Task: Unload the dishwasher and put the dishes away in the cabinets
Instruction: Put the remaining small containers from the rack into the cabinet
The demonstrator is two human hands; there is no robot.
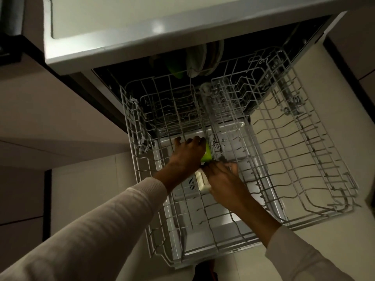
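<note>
left hand (187, 154) curled round smooth green cup (207, 154), right hand (223, 179) gripping cream boxy piece (203, 181), wire rack (294, 159)

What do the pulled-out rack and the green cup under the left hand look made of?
Rack: seemingly metal wire with a pale grey-white coating; thin bent rods. Green cup: probably plastic, opaque, uniformly bright, though mostly hidden by the left hand.

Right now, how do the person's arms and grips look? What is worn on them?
Both arms wear long, light beige knit sleeves with a fine rib, seen on the left sleeve and the right sleeve. Each sleeve ends at the wrist. The left grip and the right grip are bare hands with no gloves. No ring or watch shows in this dim picture.
</note>
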